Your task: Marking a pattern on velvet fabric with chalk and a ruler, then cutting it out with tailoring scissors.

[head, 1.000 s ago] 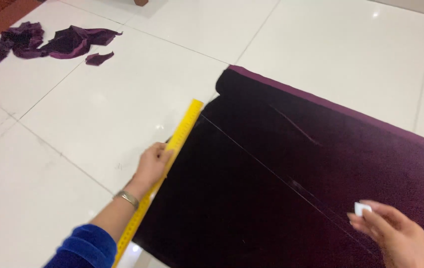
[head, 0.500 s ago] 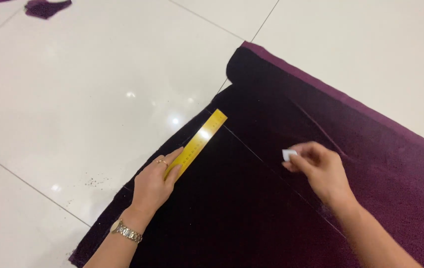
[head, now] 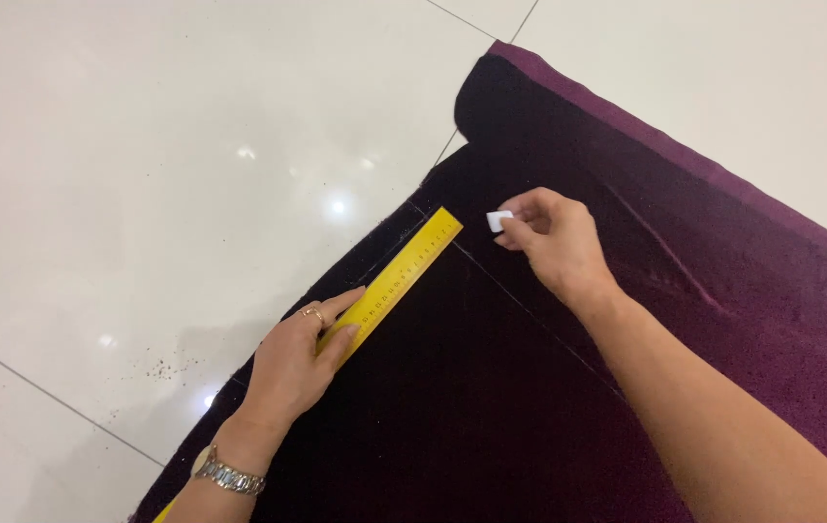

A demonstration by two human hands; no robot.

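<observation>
White tile (head: 142,145) lay glossy at the left as I watched from the head camera, a few dark specks scattered near the cloth's (head: 491,416) edge. My left hand (head: 292,363), ring and wristwatch (head: 227,475) showing, lay flat and open on the yellow ruler (head: 404,276), fingers spread to press it against the dark purple cloth just inside its left border. Near the ruler's far tip, my right hand (head: 554,242) was curled nearly closed, pinching a small white chalk (head: 499,221) between thumb and fingertips, just above the fabric. A faint straight line ran across the cloth beneath that hand. I judged the risk lay in the ruler: held at only one spot, it could pivot on the soft pile, and the cloth could creep on the slick tile, skewing any mark.
</observation>
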